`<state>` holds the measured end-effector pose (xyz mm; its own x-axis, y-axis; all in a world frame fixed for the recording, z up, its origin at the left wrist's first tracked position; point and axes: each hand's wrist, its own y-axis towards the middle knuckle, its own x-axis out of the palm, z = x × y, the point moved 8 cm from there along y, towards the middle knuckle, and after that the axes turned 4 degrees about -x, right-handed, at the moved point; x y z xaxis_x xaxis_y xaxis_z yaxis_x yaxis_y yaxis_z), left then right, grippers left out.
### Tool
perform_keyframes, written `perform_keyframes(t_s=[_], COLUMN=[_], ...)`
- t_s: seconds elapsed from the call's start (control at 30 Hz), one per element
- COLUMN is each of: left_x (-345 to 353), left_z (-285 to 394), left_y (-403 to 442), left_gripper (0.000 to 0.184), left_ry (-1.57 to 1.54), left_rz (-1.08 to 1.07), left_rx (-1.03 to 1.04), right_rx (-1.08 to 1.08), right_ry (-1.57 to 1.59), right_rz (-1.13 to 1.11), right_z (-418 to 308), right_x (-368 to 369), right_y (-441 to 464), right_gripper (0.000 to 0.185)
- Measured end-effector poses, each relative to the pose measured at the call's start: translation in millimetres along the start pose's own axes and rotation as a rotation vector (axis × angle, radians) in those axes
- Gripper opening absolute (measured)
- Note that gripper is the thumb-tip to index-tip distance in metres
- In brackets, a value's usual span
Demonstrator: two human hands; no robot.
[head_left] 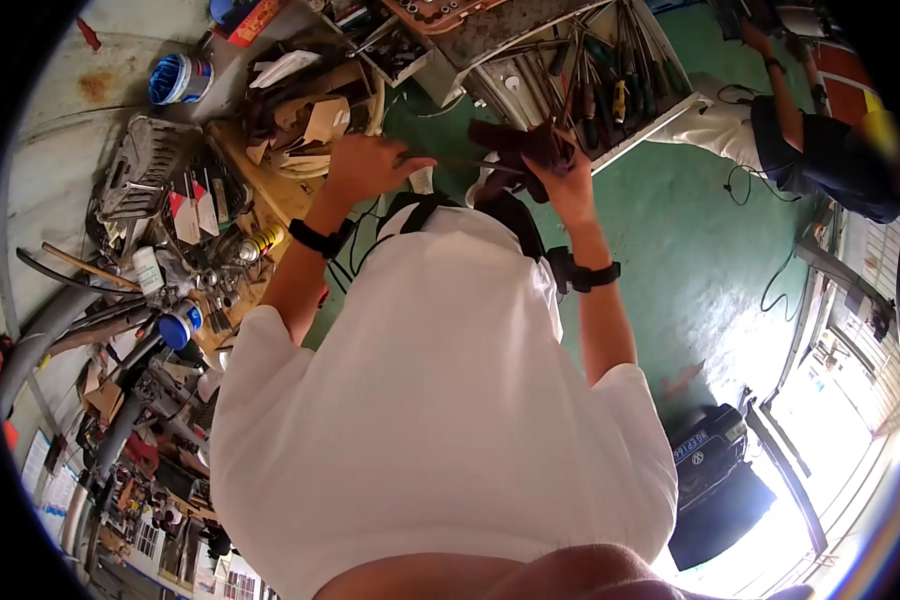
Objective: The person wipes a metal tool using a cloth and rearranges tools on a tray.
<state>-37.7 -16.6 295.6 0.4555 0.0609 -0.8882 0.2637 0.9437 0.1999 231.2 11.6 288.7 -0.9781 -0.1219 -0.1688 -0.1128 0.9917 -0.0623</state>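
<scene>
My left fingers [394, 152] are closed on one end of the thin rod [462, 160], which lies crosswise between my hands, while my right fingers [562, 176] grip the dark cloth [502, 138] at its other end.

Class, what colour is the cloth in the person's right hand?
The cloth in the right hand is dark maroon; the head view shows it.
</scene>
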Motion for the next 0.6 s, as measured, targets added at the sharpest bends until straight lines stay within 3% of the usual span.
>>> perform_keyframes(t_s=[0.07, 0.13, 0.2, 0.27, 0.3, 0.4, 0.47, 0.53, 0.6], left_x=[-3, -4, -15, -16, -18, -8, -2, 0, 8], left_z=[-8, -18, -38, -52, -61, -53, -38, -29, -41], left_y=[-6, -13, -20, -23, -27, -22, -14, -12, -13], left_gripper=[0.059, 0.059, 0.056, 0.055, 0.054, 0.056, 0.058, 0.06, 0.064], left_ry=[-0.002, 0.001, -0.065, -0.108, -0.151, -0.202, -0.165, -0.133, -0.277], left_rz=[0.002, 0.008, 0.152, 0.197, 0.238, 0.158, 0.097, 0.035, -0.093], left_rx=[0.01, 0.014, -0.124, -0.224, -0.316, -0.339, -0.326, -0.322, -0.53], right_rx=[-0.017, 0.042, 0.047, 0.181, 0.125, 0.3, -0.173, 0.062, 0.029], right_ry=[-0.015, -0.29, -0.23, 0.103, 0.089, 0.031, -0.031, 0.056, 0.109], right_rz=[-0.048, -0.219, -0.143, 0.089, 0.109, -0.029, -0.113, -0.285, -0.288], right_z=[-1, 18, 21, 30, 23, 37, 27, 16, -3], right_x=[-11, -24, -41, -61, -59, -25, 0, 27, 36], right_y=[-4, -9, -6, -3, 3, 12, 28, 48, 58], right_gripper=[0.04, 0.037, 0.031, 0.026, 0.023, 0.021, 0.019, 0.017, 0.015])
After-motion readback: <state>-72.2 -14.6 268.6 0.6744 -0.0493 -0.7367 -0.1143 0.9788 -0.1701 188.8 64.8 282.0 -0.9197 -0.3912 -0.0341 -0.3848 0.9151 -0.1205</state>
